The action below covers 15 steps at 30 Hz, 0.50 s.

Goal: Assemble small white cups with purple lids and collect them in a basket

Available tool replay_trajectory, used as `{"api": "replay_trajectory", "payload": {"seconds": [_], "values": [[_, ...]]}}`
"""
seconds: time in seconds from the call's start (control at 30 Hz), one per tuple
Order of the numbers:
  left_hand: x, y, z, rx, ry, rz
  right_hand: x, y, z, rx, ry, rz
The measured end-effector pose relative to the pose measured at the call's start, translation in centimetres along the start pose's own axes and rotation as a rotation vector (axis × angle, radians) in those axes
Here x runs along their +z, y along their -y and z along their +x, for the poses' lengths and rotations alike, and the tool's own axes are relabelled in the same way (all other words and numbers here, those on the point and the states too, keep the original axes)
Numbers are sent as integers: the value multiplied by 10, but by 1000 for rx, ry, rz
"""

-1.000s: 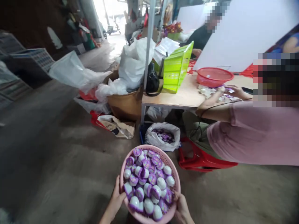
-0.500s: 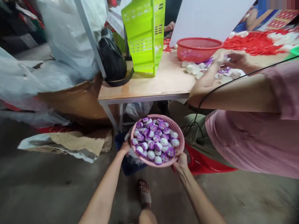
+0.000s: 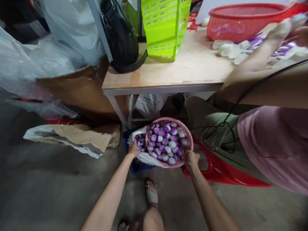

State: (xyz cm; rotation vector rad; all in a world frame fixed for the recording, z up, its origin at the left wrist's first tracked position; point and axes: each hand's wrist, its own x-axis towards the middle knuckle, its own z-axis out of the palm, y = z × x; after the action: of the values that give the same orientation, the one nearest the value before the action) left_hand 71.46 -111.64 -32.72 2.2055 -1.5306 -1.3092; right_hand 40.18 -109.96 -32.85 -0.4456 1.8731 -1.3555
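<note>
My right hand is closed on the right rim of a round pink plastic basket. The basket is full of small purple-and-white capsules, and its left side overlaps the mouth of a white woven sack. At the sack's left edge, my left hand grips the fabric. More of the same capsules show inside the sack, between my left hand and the basket. A blue crate sits on the floor under the sack, mostly covered.
Ahead stands a wooden table with a green plastic basket, a black bag and a red basket. A seated person in a pink shirt works at right on a red stool. Cardboard and plastic bags lie left.
My left hand has gone from beside the basket's left rim to the sack's edge. The basket has moved slightly right, and the sack's opening with capsules inside now shows. The view has tilted down.
</note>
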Motion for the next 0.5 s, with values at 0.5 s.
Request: {"api": "replay_trajectory", "payload": {"seconds": [0.5], "values": [[-11, -6, 0, 0, -35, -135, 95, 25, -30, -740, 149, -695]]}}
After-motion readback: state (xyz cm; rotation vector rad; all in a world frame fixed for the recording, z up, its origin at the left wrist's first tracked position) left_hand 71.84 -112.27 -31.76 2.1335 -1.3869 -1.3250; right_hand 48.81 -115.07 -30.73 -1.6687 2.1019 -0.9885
